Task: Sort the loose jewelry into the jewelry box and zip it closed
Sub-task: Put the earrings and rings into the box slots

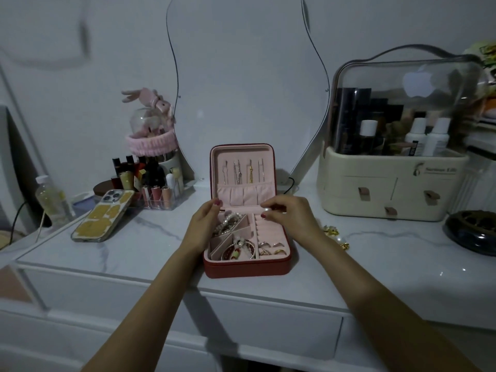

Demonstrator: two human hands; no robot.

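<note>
A red jewelry box (245, 268) with pink lining lies open at the front middle of the white dresser, its lid (243, 170) upright with several necklaces hanging inside. Bracelets (228, 224) and rings (271, 247) fill its compartments. My left hand (205, 224) rests on the box's left edge, fingers curled against the wall. Over the back right of the tray, my right hand (287, 214) pinches a small pearl earring (267, 209). Loose gold jewelry (334, 234) lies on the dresser right of the box.
A phone (103, 216) lies face down at the left, beside a clear bottle (52, 197) and a lipstick organizer (153, 183). A cream cosmetics case (394, 183) with a clear dome stands at the right, a dark round dish (472, 230) beyond it. A mirror (247, 76) leans behind.
</note>
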